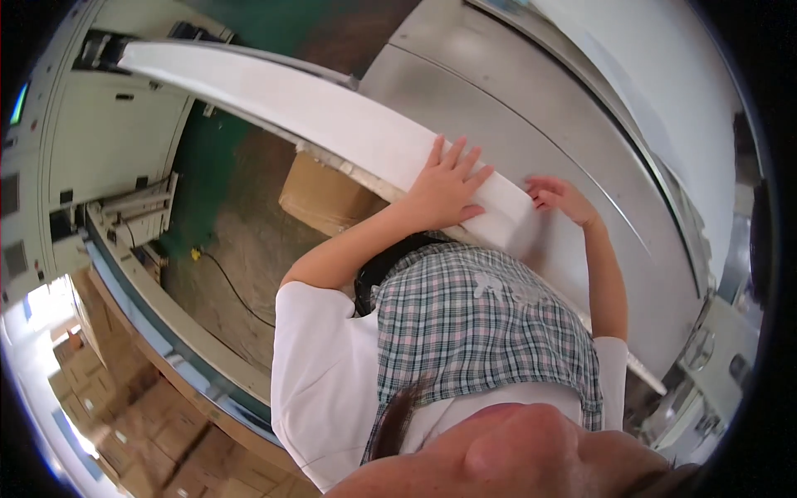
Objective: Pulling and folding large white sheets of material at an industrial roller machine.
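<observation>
A long, narrow white surface (324,112), like a belt or strip, runs from the machine at the far left toward my body. My left hand (448,187) lies flat on it with fingers spread and nothing in them. Toward its right end the white surface has a rounded, whiter part (506,207). Just right of that part, over the edge of a grey metal table (498,124), is my right hand (563,197). Its fingers are loosely bent and apart, with nothing visible in them. Whether its fingertips touch the white part I cannot tell.
A cardboard box (328,195) stands below the white surface. At the left is a pale machine cabinet (112,137). A long, low rail frame (178,332) crosses the lower left, with stacked cartons (166,423) beyond it. A black cable (232,286) lies on the floor.
</observation>
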{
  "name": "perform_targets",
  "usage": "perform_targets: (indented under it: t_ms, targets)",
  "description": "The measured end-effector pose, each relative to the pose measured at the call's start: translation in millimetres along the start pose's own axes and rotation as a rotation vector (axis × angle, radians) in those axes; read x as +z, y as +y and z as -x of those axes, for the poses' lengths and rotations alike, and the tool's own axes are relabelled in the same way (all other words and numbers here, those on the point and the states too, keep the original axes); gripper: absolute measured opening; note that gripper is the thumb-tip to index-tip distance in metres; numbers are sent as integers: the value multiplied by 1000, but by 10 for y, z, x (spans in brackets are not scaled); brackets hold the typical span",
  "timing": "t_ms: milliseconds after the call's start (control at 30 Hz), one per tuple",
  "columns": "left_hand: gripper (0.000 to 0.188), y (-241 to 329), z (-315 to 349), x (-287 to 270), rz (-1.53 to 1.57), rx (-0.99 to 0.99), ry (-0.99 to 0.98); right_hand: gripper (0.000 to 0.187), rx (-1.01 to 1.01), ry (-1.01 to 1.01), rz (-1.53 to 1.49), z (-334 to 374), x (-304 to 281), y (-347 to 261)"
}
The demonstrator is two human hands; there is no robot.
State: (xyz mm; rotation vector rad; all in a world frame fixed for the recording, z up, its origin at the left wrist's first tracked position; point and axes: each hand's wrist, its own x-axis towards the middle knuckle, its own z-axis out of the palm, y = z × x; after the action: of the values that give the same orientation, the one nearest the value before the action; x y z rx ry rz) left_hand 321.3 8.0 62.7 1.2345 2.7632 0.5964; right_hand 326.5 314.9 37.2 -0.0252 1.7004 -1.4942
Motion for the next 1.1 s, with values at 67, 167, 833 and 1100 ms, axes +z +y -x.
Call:
perform_targets:
  t_ms: [67, 167, 833, 1100]
  targets:
    - [61, -18, -78, 27, 16, 34, 6, 37, 6, 417, 30, 247, -318, 434]
    - [53, -66, -186, -4, 23, 76, -40, 22, -79, 1172, 217, 714, -786, 1232]
    - [15, 984, -513, -1797, 496, 407, 822, 16, 396, 1874, 684, 723, -719, 1436]
    - [16, 507, -1679, -1278, 369, 910, 805, 18, 372, 1865, 664, 768, -802, 1483]
